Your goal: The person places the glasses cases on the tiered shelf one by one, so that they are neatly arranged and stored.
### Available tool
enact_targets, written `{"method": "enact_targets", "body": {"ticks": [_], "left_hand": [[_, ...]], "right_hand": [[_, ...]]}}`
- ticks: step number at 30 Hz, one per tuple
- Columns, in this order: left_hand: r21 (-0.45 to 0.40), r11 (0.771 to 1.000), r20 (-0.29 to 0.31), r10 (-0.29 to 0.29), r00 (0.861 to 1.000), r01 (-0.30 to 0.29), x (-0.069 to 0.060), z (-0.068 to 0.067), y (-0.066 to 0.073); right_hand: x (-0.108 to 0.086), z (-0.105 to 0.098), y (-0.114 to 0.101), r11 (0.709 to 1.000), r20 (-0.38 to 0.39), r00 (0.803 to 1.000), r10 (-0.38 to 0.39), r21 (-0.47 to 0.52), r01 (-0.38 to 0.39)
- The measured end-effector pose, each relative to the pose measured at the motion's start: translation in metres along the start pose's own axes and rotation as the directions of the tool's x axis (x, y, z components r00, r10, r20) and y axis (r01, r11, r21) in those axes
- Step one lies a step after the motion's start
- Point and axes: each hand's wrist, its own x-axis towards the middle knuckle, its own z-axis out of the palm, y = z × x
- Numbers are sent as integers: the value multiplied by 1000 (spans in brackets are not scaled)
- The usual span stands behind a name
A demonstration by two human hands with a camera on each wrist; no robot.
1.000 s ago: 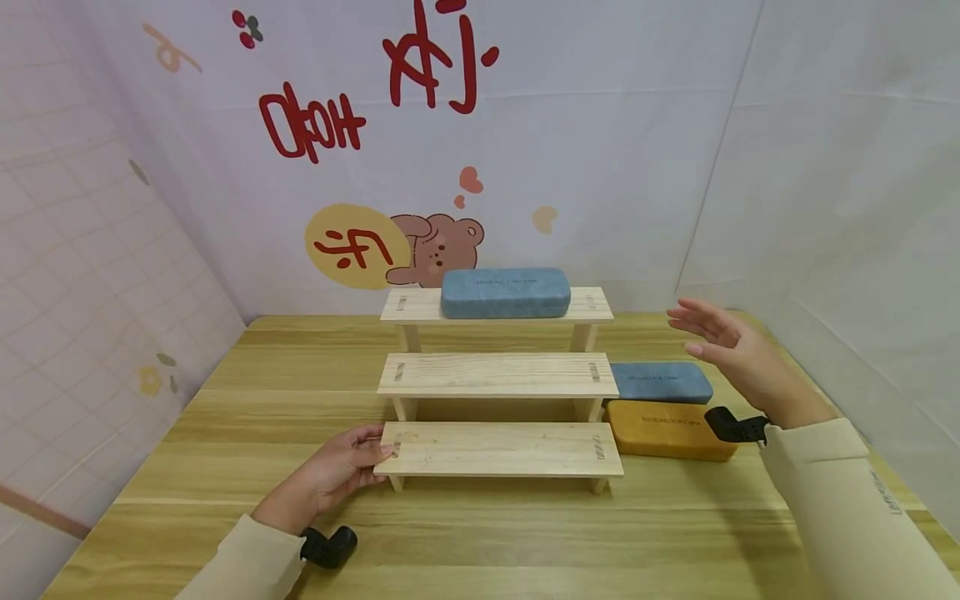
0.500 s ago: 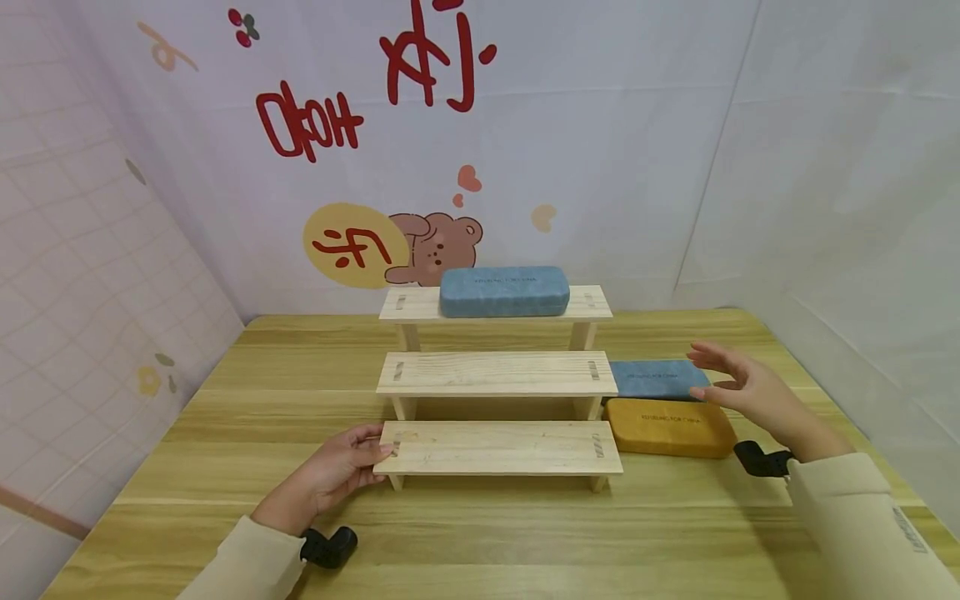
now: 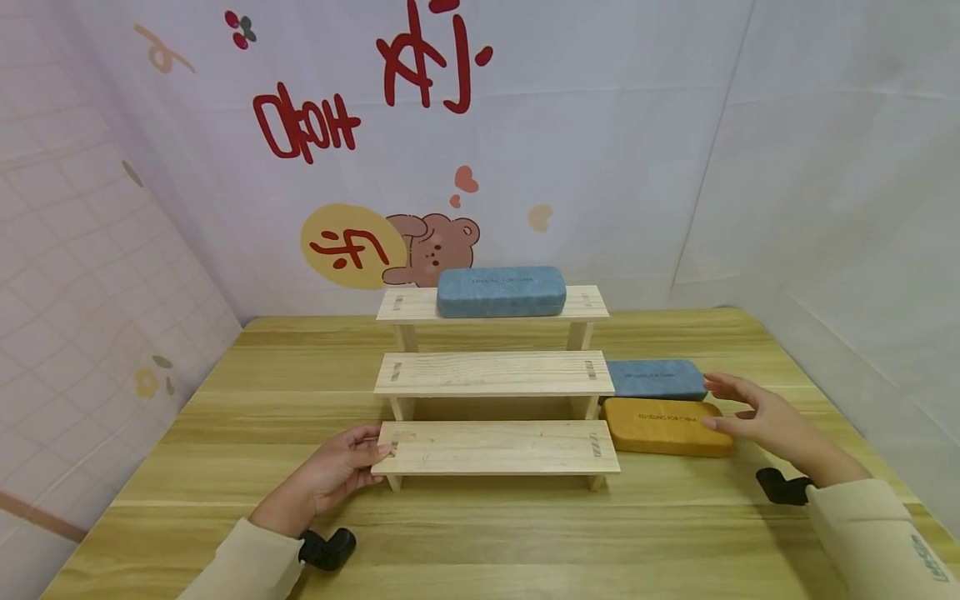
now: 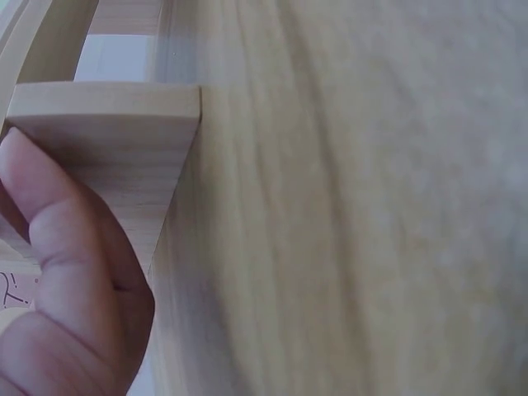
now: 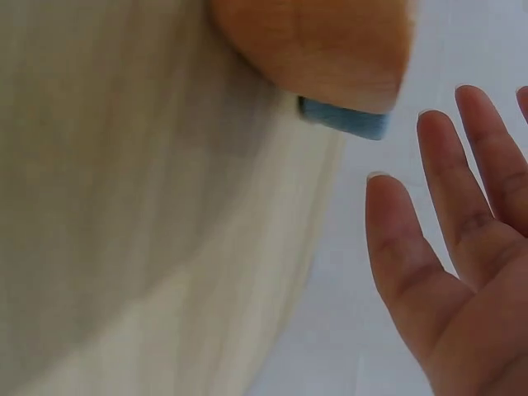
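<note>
A three-tier wooden display stand [image 3: 495, 450] stands mid-table. My left hand [image 3: 337, 467] grips the left end of its lowest shelf, thumb on top; the left wrist view has those fingers [image 4: 66, 239] against the shelf's support. A yellow glasses case [image 3: 663, 429] lies on the table right of the stand, a blue glasses case [image 3: 652, 379] just behind it. At their right ends is my right hand [image 3: 772, 425], its thumb overlapping the yellow case in the head view. In the right wrist view its fingers [image 5: 450, 173] are spread, apart from the orange-looking case end [image 5: 322, 49].
Another blue glasses case [image 3: 501, 293] rests on the stand's top shelf. Behind the wooden table [image 3: 480, 533] hangs a white printed backdrop [image 3: 600, 125]. A further pale wall [image 3: 862, 208] borders the table on the right.
My right hand has come down and to the right, from above the table to the right ends of the two cases. My left hand has kept its grip on the stand.
</note>
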Motion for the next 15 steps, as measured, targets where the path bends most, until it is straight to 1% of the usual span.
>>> {"method": "enact_targets", "body": {"ticks": [4, 8, 15], "left_hand": [[-1, 1000, 0, 1, 1000, -1, 0, 0, 0], [-5, 1000, -1, 3, 1000, -3, 0, 0, 0], [-12, 1000, -4, 0, 1000, 0, -1, 0, 0]], "right_hand": [[-4, 2, 5, 1000, 19, 1000, 21, 23, -21], [-7, 3, 11, 999, 33, 998, 49, 21, -50], [-6, 7, 19, 999, 56, 997, 47, -5, -46]]}}
